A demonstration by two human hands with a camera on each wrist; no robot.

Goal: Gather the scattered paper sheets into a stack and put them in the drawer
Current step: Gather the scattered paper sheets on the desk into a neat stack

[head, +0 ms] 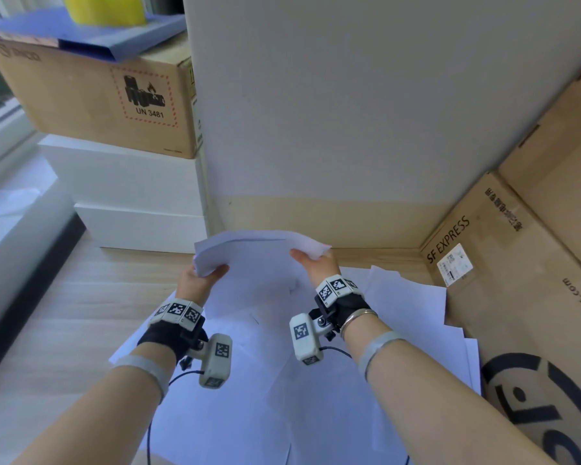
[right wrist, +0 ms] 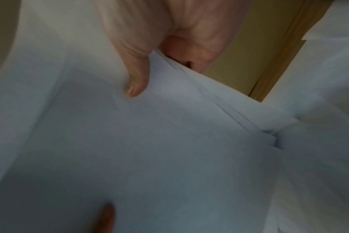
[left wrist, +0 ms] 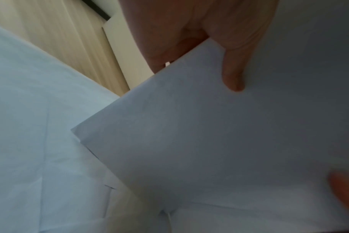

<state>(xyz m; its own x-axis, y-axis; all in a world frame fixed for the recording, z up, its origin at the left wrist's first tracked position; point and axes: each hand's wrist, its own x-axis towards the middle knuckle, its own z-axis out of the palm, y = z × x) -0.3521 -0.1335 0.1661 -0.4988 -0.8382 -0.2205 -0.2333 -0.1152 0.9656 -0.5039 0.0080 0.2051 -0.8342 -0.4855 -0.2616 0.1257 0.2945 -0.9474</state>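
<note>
Head view: high, angled forward and down over both forearms toward wall corner. Wrist views: very close, looking along each thumb (left wrist: 232, 75) onto the held paper stack (head: 255, 260), shared by all three.

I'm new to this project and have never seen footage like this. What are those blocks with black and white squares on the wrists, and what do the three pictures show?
No robot here: a person works with bare hands. The patterned blocks are small cameras strapped to the wrists. The wide picture comes from a camera on the head, looking down. The other two look along each hand at its fingers.

The left hand and right hand together hold a bundle of paper by its two sides, thumbs on top. The right wrist view shows several sheets in it, edges not yet even. More loose sheets lie scattered on the wooden floor below. Around stand cardboard boxes, white boxes and a white panel. I see no drawer in these pictures.
</note>
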